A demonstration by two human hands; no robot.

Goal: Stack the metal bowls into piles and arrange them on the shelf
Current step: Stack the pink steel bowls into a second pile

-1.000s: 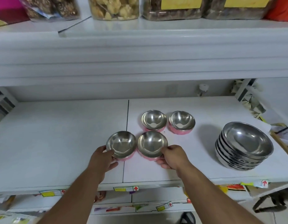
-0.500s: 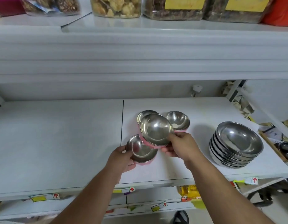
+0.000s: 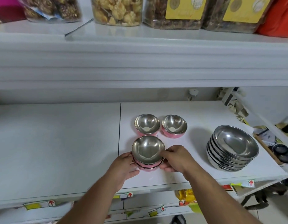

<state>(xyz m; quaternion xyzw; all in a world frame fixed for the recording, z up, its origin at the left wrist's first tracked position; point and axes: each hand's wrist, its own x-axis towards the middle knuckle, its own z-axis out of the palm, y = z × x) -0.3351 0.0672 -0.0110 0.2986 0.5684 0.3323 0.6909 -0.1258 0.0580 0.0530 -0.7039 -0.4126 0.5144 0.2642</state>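
Observation:
Two small steel bowls with pink outsides sit nested as one stack on the white shelf, near its front. My left hand grips the stack's left side and my right hand grips its right side. Behind the stack stand two more small pink-sided bowls side by side, the left one and the right one. A pile of several larger steel bowls rests at the right of the shelf.
An upper shelf overhangs close above, carrying jars of snacks. Dark small dishes on a wooden tray lie past the shelf's right end. Price labels line the front edge.
My right hand lifted the front right bowl and set it into the front left bowl held by my left hand. Both hands now hold the nested pair on the shelf.

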